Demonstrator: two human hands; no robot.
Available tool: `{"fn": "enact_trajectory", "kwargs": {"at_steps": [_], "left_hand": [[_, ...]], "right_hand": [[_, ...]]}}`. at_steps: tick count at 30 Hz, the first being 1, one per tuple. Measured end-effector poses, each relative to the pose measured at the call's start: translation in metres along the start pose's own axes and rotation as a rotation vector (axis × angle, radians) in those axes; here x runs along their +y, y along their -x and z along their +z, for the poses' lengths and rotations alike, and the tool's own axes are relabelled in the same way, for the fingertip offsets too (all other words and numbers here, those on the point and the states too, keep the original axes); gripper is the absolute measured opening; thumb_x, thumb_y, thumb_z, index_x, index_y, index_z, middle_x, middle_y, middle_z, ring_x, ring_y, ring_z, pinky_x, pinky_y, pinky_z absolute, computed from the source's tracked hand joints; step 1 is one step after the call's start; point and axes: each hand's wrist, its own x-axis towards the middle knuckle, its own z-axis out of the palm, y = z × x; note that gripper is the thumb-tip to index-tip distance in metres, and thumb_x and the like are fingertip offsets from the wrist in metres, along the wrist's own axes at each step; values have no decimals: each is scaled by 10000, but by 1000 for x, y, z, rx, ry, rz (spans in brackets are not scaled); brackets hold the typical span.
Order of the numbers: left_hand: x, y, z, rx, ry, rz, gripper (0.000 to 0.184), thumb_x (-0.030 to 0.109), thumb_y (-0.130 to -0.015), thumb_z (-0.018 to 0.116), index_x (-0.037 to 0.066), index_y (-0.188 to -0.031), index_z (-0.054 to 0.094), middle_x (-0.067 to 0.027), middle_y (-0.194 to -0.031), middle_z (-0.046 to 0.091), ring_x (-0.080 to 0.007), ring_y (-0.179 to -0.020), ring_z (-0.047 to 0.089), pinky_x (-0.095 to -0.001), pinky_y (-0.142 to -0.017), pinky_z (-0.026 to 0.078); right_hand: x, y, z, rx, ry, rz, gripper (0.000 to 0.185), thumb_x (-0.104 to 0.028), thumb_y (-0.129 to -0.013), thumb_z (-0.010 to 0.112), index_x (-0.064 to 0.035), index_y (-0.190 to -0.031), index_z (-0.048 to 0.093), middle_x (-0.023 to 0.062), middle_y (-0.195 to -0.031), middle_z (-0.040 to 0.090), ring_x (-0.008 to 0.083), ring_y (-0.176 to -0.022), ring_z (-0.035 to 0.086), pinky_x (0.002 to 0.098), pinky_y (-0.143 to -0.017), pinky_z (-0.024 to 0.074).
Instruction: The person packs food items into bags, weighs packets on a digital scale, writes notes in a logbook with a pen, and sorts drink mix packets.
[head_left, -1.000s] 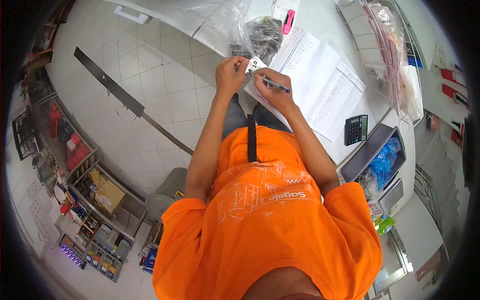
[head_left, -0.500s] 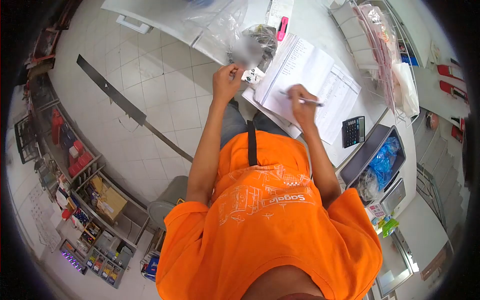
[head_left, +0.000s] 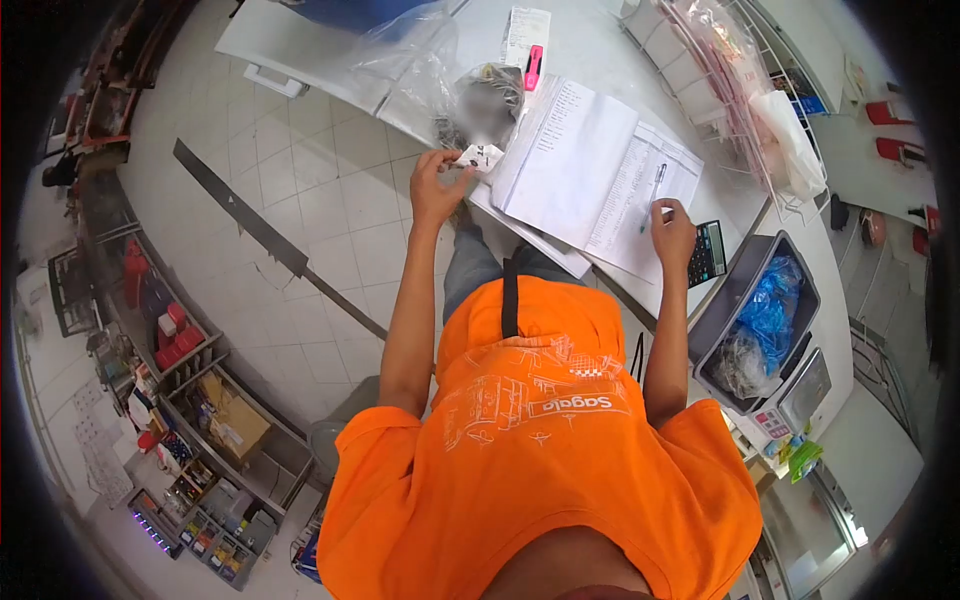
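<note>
My left hand [head_left: 438, 190] pinches the edge of a small white paper tag [head_left: 480, 158] with dark handwriting. Just beyond it lies a clear plastic bag [head_left: 505, 88] with dark contents, partly blurred. A thick book [head_left: 575, 160] lies open on the white table, with handwritten lines on the left page and printed rows on the right. Over that right page, my right hand [head_left: 674, 238] is closed on a pen [head_left: 660, 178]. Close to the right hand's outer side is a black calculator [head_left: 710, 252], partly covered by the hand.
A pink highlighter [head_left: 533, 66] rests by a printed slip [head_left: 527, 32] at the back. To the right stand a white wire rack [head_left: 690, 95] with papers and a grey bin [head_left: 712, 345] holding blue plastic. Shelves [head_left: 215, 350] line the left.
My right hand has moved right with the pen, from the left page to the right page near the calculator. My left hand holds the tag, now lying more exposed. The view has shifted slightly.
</note>
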Motion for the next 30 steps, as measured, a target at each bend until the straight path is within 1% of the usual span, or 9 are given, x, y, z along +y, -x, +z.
{"fn": "enact_trajectory", "kwargs": {"at_steps": [7, 9, 13, 17, 20, 21, 23, 25, 30], "left_hand": [[-34, -53, 31, 248, -4, -424, 660, 395, -789, 838, 22, -1273, 589, -169, -1376, 545, -342, -1216, 559, -409, -990, 466], [-3, -84, 31, 149, -13, -496, 727, 442, -815, 811, -17, -1313, 548, -196, -1417, 526, -368, -1276, 524, -413, -1052, 432], [-17, -116, 49, 15, 50, -331, 725, 425, -915, 721, -71, -1380, 468, -211, -1411, 540, -345, -1305, 515, -392, -1078, 417], [-97, -132, 87, 195, 227, 111, 537, 309, -993, 629, -34, -1381, 487, -185, -1393, 569, -308, -1285, 535, -388, -1057, 423], [-27, -109, 54, 95, 635, -88, 489, 268, -1023, 582, -7, -1413, 475, -185, -1414, 555, -293, -1301, 524, -387, -1061, 423], [-6, -99, 43, 24, 653, -142, 495, 281, -1032, 566, 6, -1430, 465, -194, -1421, 547, -300, -1309, 519, -394, -1066, 425], [-22, -93, 54, 178, -310, 384, 511, 292, -1038, 542, 66, -1485, 439, -234, -1414, 543, -356, -1287, 544, -437, -1041, 461], [30, -67, 34, 123, -148, 371, 489, 256, -985, 597, 74, -1428, 492, -252, -1337, 587, -392, -1195, 598, -447, -998, 482], [163, 50, -59, -236, 411, 129, 321, 189, -921, 615, -10, -1173, 624, -245, -1124, 686, -336, -1039, 673, -419, -868, 516]], "right_hand": [[-8, 30, 15, -139, -129, -82, 214, -323, -909, 642, -141, -989, 725, 148, -786, 722, 363, -742, 701, 461, -695, 534], [-10, 42, 13, -156, -139, -93, 202, -305, -912, 643, -137, -992, 722, 152, -789, 722, 359, -738, 702, 459, -683, 532], [-6, 82, -3, -131, -176, -129, 191, -273, -925, 635, -114, -994, 717, 160, -768, 711, 347, -691, 693, 430, -649, 527], [16, 137, -11, -82, -271, -48, 211, -275, -922, 644, -100, -1013, 719, 150, -725, 693, 307, -624, 668, 404, -630, 521], [-1, 170, -25, -120, -294, -76, 188, -214, -922, 646, -76, -1028, 716, 150, -794, 712, 280, -670, 676, 384, -650, 526], [-21, 175, -33, -96, -379, -183, 189, -182, -915, 657, -57, -1046, 711, 131, -816, 707, 236, -689, 661, 349, -653, 517], [-84, 181, -54, -56, -551, -422, 208, -117, -901, 679, -18, -1083, 700, 95, -860, 699, 149, -727, 633, 279, -658, 499], [-156, 183, -77, 28, -586, -789, 333, -20, -852, 647, -49, -1182, 678, 119, -1073, 704, 221, -926, 680, 373, -818, 551], [-259, 171, -109, 208, 229, -1362, 556, 6, -801, 606, -88, -1347, 562, 147, -1123, 689, 308, -1038, 674, 502, -980, 496]]}}
